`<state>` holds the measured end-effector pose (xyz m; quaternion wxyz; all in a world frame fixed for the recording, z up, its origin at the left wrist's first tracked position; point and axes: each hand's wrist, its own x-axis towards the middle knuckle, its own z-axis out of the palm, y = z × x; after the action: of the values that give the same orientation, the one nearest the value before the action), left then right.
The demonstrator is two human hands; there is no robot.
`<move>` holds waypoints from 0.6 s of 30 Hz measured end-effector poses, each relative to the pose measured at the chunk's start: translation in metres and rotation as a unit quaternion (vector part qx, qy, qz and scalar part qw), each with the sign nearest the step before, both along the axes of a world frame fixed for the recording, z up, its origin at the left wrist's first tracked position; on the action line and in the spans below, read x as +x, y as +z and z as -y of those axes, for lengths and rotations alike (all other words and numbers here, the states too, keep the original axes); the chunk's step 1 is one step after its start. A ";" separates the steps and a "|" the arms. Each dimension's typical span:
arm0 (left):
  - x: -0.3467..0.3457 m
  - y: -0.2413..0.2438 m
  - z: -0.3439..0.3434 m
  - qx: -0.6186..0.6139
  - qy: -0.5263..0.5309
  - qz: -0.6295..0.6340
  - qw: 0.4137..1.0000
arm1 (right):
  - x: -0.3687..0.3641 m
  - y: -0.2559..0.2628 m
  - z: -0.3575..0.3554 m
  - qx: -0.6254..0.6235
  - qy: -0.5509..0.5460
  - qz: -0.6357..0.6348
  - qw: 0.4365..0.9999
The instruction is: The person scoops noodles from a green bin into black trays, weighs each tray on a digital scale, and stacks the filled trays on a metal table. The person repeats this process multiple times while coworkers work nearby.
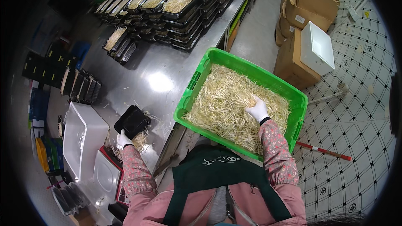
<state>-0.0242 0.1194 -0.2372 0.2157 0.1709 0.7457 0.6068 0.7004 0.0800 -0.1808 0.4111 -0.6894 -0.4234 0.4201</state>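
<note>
My left hand (123, 140), in a white glove, grips the near edge of a black plastic tray (133, 121) above the steel table. The tray looks bare inside. Loose bean sprouts (140, 140) lie on the table beneath and beside it. My right hand (258, 109), gloved too, reaches into a green plastic crate (216, 138) and holds a bunch of bean sprouts (246, 99) at the top of the heap. Its fingertips are partly hidden among the strands. A broad heap of bean sprouts (220, 106) fills much of the crate.
Stacked, filled black trays (180, 3) cover the far part of the steel table (150, 59). A white foam box (94, 131) and a scale (106, 171) stand at my left. Cardboard boxes (292, 56), another foam box (318, 48) and a red pole (329, 153) are on the right.
</note>
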 end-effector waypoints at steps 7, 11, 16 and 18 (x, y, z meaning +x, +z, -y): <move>0.098 0.095 0.027 0.173 0.014 -0.033 0.984 | -0.002 0.078 -0.016 0.070 0.056 -0.026 0.996; 0.158 0.145 0.018 0.078 -0.125 -0.266 0.952 | -0.064 0.133 -0.038 0.121 0.191 0.090 0.970; 0.254 0.187 0.008 0.078 -0.288 -0.387 0.873 | -0.191 0.190 -0.060 0.211 0.361 0.420 0.806; 0.265 0.186 0.014 0.028 -0.325 -0.449 0.832 | -0.250 0.180 -0.069 0.186 0.419 0.524 0.718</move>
<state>0.2403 0.1054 -0.0509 0.0372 0.6629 0.6448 0.3788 0.4508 0.1492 -0.0005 0.0261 -0.4613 -0.8862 0.0338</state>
